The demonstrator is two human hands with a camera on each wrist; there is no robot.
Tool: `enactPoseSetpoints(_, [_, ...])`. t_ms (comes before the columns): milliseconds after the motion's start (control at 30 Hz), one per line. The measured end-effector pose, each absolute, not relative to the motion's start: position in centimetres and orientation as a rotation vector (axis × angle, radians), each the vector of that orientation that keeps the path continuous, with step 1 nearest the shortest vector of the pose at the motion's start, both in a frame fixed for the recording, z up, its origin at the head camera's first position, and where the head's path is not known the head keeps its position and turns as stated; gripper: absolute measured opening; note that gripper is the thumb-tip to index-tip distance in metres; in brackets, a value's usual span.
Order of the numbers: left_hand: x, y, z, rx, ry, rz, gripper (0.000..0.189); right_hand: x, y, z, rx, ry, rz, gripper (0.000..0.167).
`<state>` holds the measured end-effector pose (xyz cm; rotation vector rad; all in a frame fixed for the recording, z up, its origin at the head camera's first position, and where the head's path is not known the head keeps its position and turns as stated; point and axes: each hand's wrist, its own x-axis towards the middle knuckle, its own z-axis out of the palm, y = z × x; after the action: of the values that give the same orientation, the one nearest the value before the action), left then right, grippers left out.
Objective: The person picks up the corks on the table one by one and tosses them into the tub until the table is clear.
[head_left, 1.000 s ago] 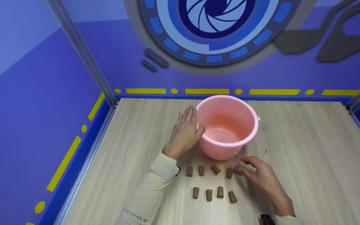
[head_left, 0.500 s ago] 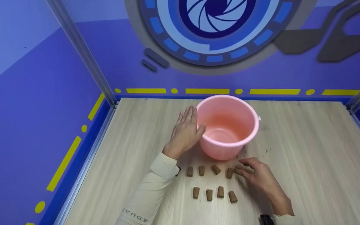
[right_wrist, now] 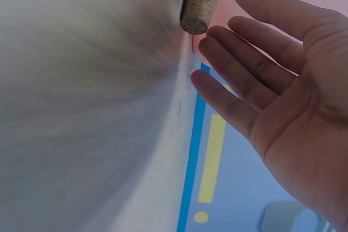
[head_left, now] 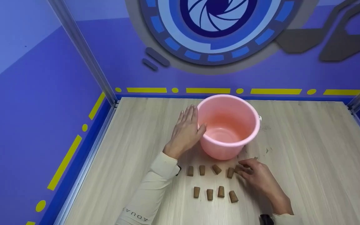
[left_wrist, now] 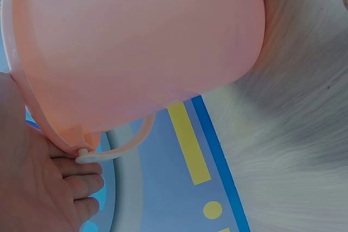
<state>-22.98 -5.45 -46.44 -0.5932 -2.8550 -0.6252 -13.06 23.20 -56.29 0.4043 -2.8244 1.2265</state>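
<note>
A pink bucket (head_left: 227,151) stands upright near the middle of the table, its inside showing no contents. My left hand (head_left: 184,132) rests along the bucket's left side, fingers extended and thumb at the rim; in the left wrist view its fingers touch the rim beside the white handle (left_wrist: 128,146). In front of the bucket, several brown corks (head_left: 216,169) lie in two loose rows. My right hand (head_left: 262,178) is at the right end of the farther row, partly covering a cork (head_left: 238,169). In the right wrist view, its fingers are spread beside a cork (right_wrist: 199,10), apart from it.
The pale wooden table (head_left: 311,156) meets a blue patterned wall (head_left: 292,75) behind the bucket. Another blue wall (head_left: 36,109) rises on the left, with a metal corner post (head_left: 83,50) between them.
My right hand has shifted slightly left over the end cork, covering more of it. The left hand and bucket stay in place.
</note>
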Motion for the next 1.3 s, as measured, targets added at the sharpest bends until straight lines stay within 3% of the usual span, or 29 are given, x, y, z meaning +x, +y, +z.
enactPoseSetpoints(1300, [-22.96, -5.47, -46.54, -0.592, -2.852, -0.632, 0.074, -12.98, 23.15, -56.73, 0.361, -2.932, 1.123, 0.025])
